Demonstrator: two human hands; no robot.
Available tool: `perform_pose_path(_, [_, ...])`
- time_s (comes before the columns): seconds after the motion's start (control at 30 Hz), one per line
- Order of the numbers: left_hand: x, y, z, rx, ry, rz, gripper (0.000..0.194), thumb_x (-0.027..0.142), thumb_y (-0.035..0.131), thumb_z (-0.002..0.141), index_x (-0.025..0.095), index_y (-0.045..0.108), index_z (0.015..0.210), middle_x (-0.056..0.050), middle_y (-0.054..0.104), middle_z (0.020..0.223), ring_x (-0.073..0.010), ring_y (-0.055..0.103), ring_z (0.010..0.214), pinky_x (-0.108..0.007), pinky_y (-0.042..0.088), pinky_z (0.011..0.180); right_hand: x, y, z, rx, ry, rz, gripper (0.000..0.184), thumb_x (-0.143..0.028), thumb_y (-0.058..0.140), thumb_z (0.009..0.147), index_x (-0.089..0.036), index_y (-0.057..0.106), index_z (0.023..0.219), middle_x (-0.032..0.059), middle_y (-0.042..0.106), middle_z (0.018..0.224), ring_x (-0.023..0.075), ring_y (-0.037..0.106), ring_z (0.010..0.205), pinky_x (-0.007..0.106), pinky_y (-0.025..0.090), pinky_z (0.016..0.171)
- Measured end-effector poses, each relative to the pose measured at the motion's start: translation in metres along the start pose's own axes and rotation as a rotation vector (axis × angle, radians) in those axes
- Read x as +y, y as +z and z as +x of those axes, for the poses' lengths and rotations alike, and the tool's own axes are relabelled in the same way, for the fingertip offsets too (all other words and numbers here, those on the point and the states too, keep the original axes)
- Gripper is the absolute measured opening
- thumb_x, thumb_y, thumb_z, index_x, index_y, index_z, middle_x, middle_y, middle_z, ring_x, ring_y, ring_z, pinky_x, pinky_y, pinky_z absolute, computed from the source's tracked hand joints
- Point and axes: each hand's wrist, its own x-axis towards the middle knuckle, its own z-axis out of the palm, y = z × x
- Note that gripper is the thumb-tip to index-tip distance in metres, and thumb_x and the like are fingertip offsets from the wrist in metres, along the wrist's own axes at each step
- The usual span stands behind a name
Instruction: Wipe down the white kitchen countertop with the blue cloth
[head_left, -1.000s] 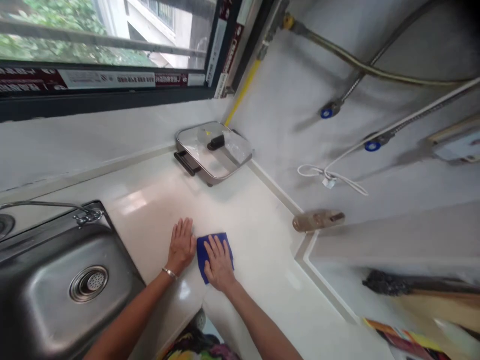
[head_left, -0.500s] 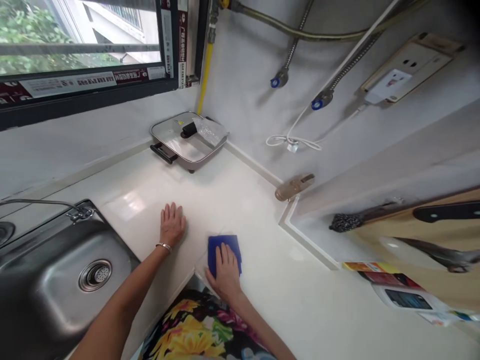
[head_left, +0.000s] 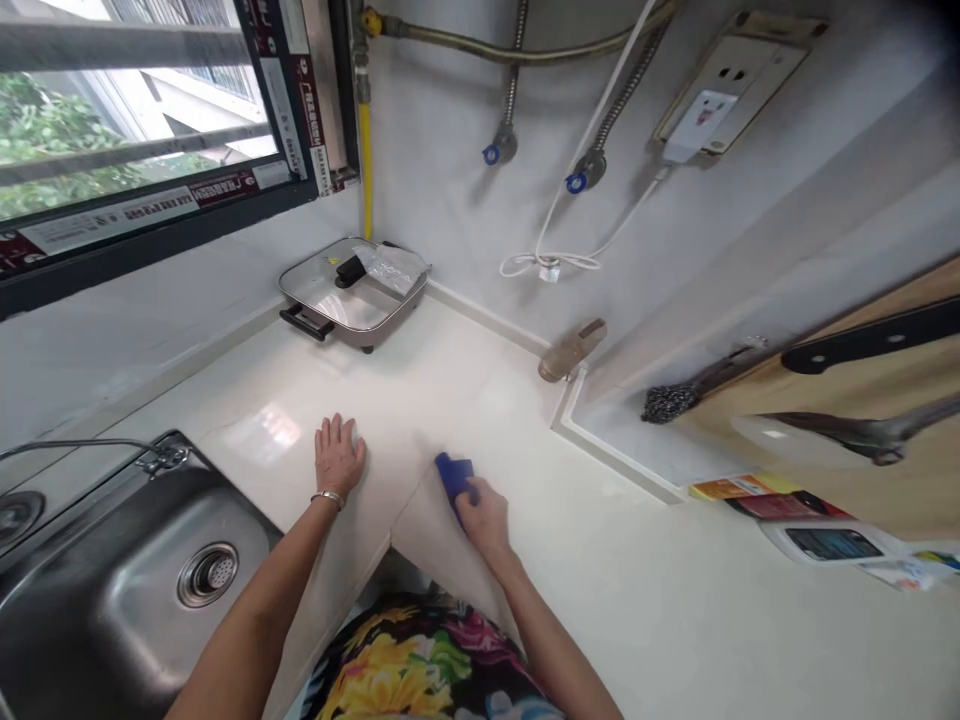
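Observation:
A blue cloth (head_left: 454, 474) is pinched in my right hand (head_left: 485, 518), just above or against the pale countertop (head_left: 600, 560); the contact is hard to judge. Part of the cloth is folded over and covered by my fingers. My left hand (head_left: 339, 458) lies flat on the counter with its fingers stretched out, holding nothing. It rests between the sink and the cloth, with a bracelet on the wrist.
A steel sink (head_left: 135, 590) is at the left. An electric pan with a glass lid (head_left: 352, 295) stands in the back corner. Along the right wall are a scrubber (head_left: 670, 404), a knife (head_left: 870, 338) and a phone (head_left: 834, 543). A cord (head_left: 551, 262) hangs by the outlet.
My right hand has gone from lying flat on the spread cloth to gripping it bunched and folded, slightly further right. My left hand stays in place on the counter. The view has shifted somewhat.

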Motion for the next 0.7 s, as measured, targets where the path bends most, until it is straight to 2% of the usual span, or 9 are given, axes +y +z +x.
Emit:
perform_pose_path(0.1, [0.0,-0.001,0.002,0.006,0.015,0.004,0.057,0.035,0.04,0.095,0.004,0.055,0.141,-0.022,0.04,0.157,-0.0381,0.025,0.151,-0.056,0.02,0.124,0.043,-0.03,0.004,0.121,0.163,0.255,0.041,-0.04,0.048,0.085,-0.016,0.074,0.106,0.0047,0.075,0.082,0.0202,0.066,0.068,0.029,0.053,0.065])
perform_pose_path(0.2, [-0.001,0.0,0.004,0.037,0.034,0.015,0.058,0.036,0.039,0.095,0.004,0.056,0.14,-0.023,0.04,0.156,-0.0396,0.026,0.15,-0.057,0.02,0.123,0.094,-0.055,-0.011,0.197,0.223,0.249,0.046,-0.046,0.046,0.084,-0.013,0.072,0.105,0.0065,0.074,0.08,0.0221,0.066,0.069,0.034,0.055,0.067])
perform_pose_path(0.27, [-0.002,0.003,0.006,0.051,0.046,0.021,0.058,0.037,0.038,0.095,0.004,0.056,0.139,-0.024,0.041,0.155,-0.0401,0.026,0.15,-0.058,0.021,0.122,0.121,-0.066,-0.027,0.27,0.255,0.177,0.048,-0.045,0.045,0.084,-0.011,0.07,0.108,0.0123,0.074,0.091,0.0268,0.068,0.083,0.042,0.057,0.079])
perform_pose_path(0.33, [-0.003,0.005,0.008,0.061,0.063,0.025,0.058,0.038,0.038,0.095,0.004,0.055,0.139,-0.025,0.042,0.154,-0.0399,0.025,0.15,-0.058,0.021,0.122,0.136,-0.072,-0.041,0.367,0.213,0.097,0.049,-0.041,0.044,0.088,-0.01,0.065,0.119,0.0197,0.07,0.117,0.0311,0.064,0.109,0.051,0.052,0.096])
perform_pose_path(0.43, [-0.002,0.006,0.011,0.069,0.08,0.034,0.059,0.038,0.038,0.095,0.005,0.054,0.141,-0.025,0.041,0.154,-0.0393,0.024,0.15,-0.058,0.021,0.121,0.131,-0.069,-0.046,0.426,0.017,-0.12,0.047,-0.031,0.038,0.097,-0.011,0.054,0.136,0.021,0.053,0.146,0.0292,0.045,0.139,0.057,0.036,0.115])
perform_pose_path(0.5, [0.0,0.004,0.011,0.07,0.077,0.043,0.06,0.039,0.038,0.095,0.005,0.053,0.142,-0.024,0.04,0.154,-0.0392,0.024,0.15,-0.057,0.021,0.121,0.115,-0.06,-0.036,0.335,-0.096,-0.27,0.048,-0.026,0.037,0.099,-0.012,0.049,0.143,0.0181,0.047,0.153,0.0283,0.034,0.147,0.06,0.023,0.121])
perform_pose_path(0.57, [0.002,0.002,0.011,0.066,0.074,0.048,0.06,0.039,0.038,0.095,0.005,0.053,0.142,-0.024,0.04,0.154,-0.0392,0.025,0.149,-0.056,0.022,0.121,0.095,-0.047,-0.021,0.187,-0.171,-0.365,0.051,-0.025,0.039,0.099,-0.012,0.045,0.149,0.0154,0.042,0.158,0.029,0.025,0.152,0.062,0.011,0.123])
perform_pose_path(0.63, [0.005,-0.002,0.011,0.062,0.072,0.046,0.06,0.038,0.038,0.095,0.005,0.053,0.142,-0.025,0.04,0.154,-0.0392,0.026,0.149,-0.057,0.023,0.121,0.079,-0.035,-0.008,0.075,-0.193,-0.402,0.056,-0.028,0.041,0.099,-0.012,0.041,0.152,0.0145,0.036,0.162,0.0305,0.021,0.153,0.061,0.008,0.124])
perform_pose_path(0.7, [0.009,-0.006,0.011,0.057,0.066,0.042,0.059,0.037,0.039,0.095,0.005,0.053,0.142,-0.025,0.04,0.154,-0.0389,0.027,0.148,-0.058,0.024,0.12,0.072,-0.027,-0.002,0.02,-0.182,-0.407,0.058,-0.031,0.043,0.099,-0.012,0.039,0.154,0.0142,0.032,0.163,0.0316,0.02,0.153,0.062,0.008,0.123])
